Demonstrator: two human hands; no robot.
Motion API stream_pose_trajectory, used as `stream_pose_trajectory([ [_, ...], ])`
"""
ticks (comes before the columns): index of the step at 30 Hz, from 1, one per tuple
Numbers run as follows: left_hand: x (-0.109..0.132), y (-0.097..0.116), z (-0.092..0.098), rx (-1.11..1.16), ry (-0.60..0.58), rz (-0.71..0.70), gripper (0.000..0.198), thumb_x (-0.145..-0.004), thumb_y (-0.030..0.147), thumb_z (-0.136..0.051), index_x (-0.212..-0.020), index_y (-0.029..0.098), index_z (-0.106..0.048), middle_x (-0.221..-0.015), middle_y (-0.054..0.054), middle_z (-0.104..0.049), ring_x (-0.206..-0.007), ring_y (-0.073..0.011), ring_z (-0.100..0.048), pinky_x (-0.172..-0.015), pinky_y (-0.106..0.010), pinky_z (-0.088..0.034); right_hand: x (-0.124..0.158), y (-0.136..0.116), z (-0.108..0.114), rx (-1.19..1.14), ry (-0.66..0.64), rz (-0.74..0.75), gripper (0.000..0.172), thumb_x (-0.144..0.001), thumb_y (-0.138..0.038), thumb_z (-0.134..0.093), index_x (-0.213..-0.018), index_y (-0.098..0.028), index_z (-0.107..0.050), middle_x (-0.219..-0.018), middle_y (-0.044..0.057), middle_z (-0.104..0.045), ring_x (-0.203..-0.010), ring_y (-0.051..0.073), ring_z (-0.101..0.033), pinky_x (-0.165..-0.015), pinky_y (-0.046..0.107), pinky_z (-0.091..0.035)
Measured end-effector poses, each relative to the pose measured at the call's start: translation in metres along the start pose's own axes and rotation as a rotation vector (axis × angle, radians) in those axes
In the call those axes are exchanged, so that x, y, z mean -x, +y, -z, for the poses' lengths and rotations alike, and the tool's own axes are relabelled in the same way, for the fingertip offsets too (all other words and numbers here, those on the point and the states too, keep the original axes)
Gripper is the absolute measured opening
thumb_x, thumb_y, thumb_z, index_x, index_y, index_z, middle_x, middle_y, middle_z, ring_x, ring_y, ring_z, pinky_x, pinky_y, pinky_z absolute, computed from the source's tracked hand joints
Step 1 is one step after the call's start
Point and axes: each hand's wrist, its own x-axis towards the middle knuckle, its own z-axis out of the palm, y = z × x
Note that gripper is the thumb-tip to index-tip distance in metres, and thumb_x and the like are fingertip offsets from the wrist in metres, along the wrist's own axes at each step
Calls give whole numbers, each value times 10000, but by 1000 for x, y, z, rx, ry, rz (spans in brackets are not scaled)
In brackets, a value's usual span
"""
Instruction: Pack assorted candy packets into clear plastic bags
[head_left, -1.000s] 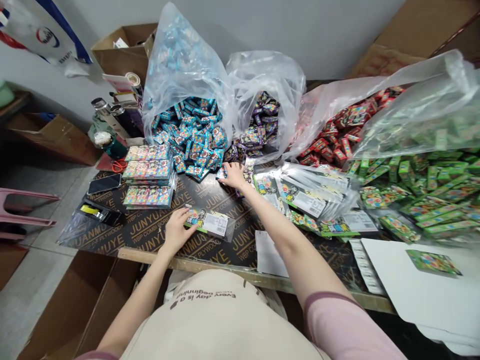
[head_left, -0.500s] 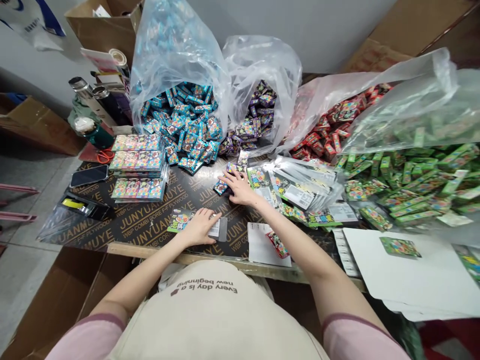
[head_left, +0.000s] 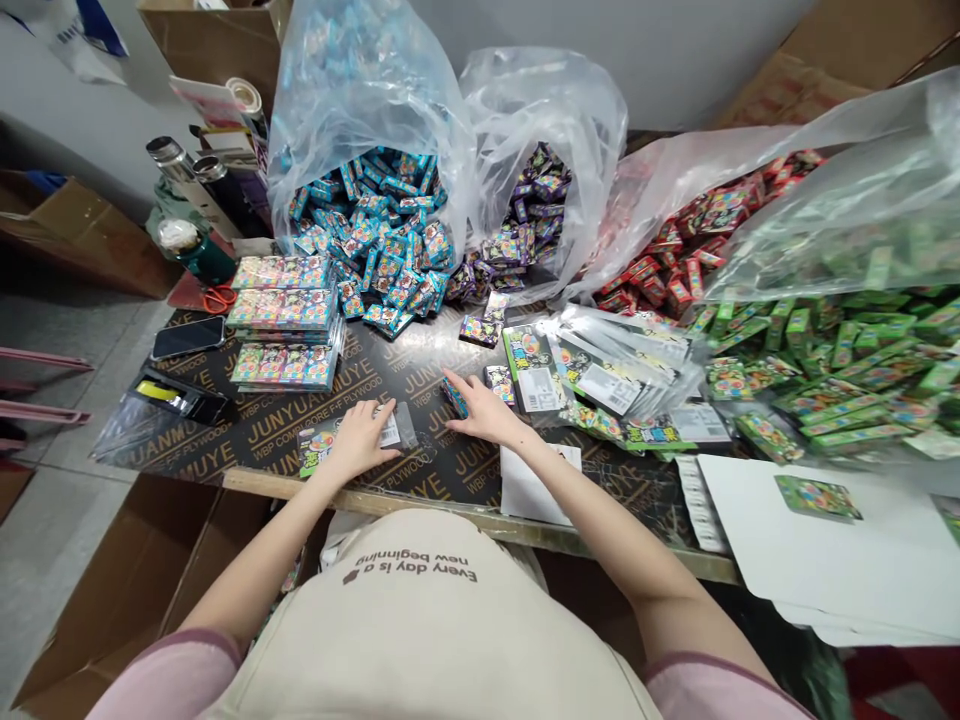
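My left hand (head_left: 364,438) lies with fingers spread over a clear plastic sleeve holding a printed card (head_left: 313,446), flat on the table near its front edge. My right hand (head_left: 484,412) has its thumb and forefinger around a small blue candy box (head_left: 454,396), which is partly hidden by the fingers. Just beyond the right hand are a small box with a pale printed face (head_left: 499,384) and a purple box (head_left: 480,330). To its right, sleeved cards (head_left: 532,365) lie in an overlapping fan.
Plastic bags spill blue boxes (head_left: 386,255), purple boxes (head_left: 540,215), red boxes (head_left: 675,265) and green boxes (head_left: 847,350) along the back. Stacked filled packs (head_left: 283,365), a phone (head_left: 187,338) and a tape dispenser (head_left: 176,397) stand left. White paper (head_left: 536,490) lies near the front edge.
My right hand has drawn back from the purple box, and the blue box has shifted toward me with it. My left hand and the sleeved card have slid left. The view has shifted slightly.
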Motion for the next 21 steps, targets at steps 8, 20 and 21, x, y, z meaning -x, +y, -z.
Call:
stream_pose_trajectory([
  [8, -2, -2, 3, -58, 9, 50, 847, -698, 470, -714, -1404, 166, -358, -1191, -155, -516, -1098, -316, -463, -902, -410, -410, 22, -11, -10, -137, 7, 296, 966, -696, -349, -755, -1487, -238, -211, -1414, 189, -334, -1233, 327, -453, -972, 466, -414],
  [20, -2, 5, -2, 115, 115, -69, 1097, -691, 418, -713, -1493, 161, -10, -1240, -157, -504, -1125, -322, -478, -940, -443, -399, 14, -9, -13, -180, 179, 280, 842, -741, -297, -635, -1479, -187, -245, -1354, 161, -467, -1209, 302, -442, -986, 447, -351],
  [21, -3, 8, -3, 136, 127, -97, 1120, -687, 412, -716, -1493, 161, 19, -1242, -156, -500, -1125, -323, -474, -945, -447, -398, 17, -15, -10, -132, 177, 270, 820, -742, -285, -628, -1472, -187, -268, -1356, 168, -461, -1212, 315, -433, -979, 457, -343],
])
